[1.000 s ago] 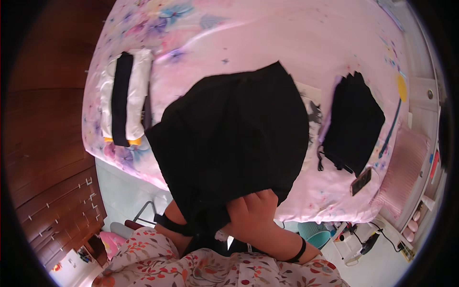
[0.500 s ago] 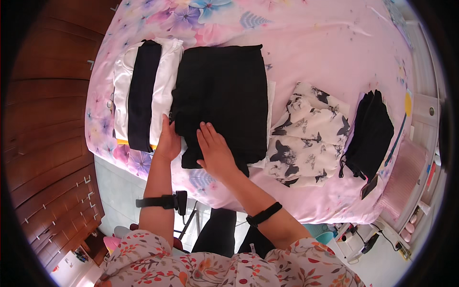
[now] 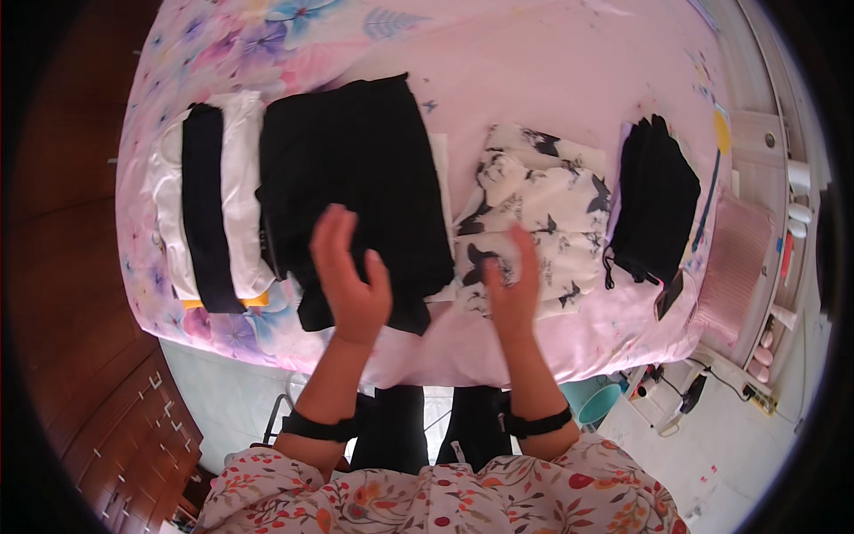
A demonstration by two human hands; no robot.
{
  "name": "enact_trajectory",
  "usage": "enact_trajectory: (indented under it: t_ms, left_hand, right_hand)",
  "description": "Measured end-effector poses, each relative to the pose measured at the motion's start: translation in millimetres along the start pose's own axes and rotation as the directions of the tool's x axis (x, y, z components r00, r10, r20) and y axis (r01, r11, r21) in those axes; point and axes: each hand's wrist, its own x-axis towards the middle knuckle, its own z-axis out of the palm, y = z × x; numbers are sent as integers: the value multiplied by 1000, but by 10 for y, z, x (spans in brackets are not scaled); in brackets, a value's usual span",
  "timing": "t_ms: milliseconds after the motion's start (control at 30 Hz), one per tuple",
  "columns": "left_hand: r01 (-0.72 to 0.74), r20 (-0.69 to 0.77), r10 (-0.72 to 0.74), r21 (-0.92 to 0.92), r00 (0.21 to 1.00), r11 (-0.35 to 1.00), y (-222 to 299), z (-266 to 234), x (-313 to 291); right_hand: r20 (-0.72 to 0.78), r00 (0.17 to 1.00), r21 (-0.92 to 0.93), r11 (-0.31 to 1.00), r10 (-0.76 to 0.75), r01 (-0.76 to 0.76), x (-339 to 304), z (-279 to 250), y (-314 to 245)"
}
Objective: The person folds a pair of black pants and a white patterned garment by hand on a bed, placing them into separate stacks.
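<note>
**Hands lifted off the folded black garment**

Both hands are raised, fingers spread, nothing held. The left hand is nearer the folded black fabric garment, which lies just beyond it on the pink floral bed, long axis running away. Half a second earlier, both palms were pressed on it.

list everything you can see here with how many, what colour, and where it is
Bed sheet: one, pink with floral print, under all the clothes.
White folded garment: one, far left, dark strip across it.
Black folded garment: one, centre-left.
Patterned garment: one, white with black print, centre-right.
Black pile: one, far right.
Teal bucket: one, on the floor at lower right.
Left hand: open, raised over the black folded garment.
Right hand: open, over the patterned garment.
</note>
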Motion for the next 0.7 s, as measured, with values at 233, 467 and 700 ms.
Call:
enact_trajectory:
  t_ms: [233,467,700]
  left_hand:
    - [215,511,-76,-220,856,952,589,1116,-524]
    - [274,444,-297,118,845,955,679,1713,-403]
    - [791,693,-480,-219,538,571,944,1697,-240]
  right_hand:
    - [-262,839,144,879,477,-454,58,-951,1642]
    - [114,790,510,647,603,-567,137,-987,1993]
    - [482,776,693,365,406,-621,351,-1203,1577]
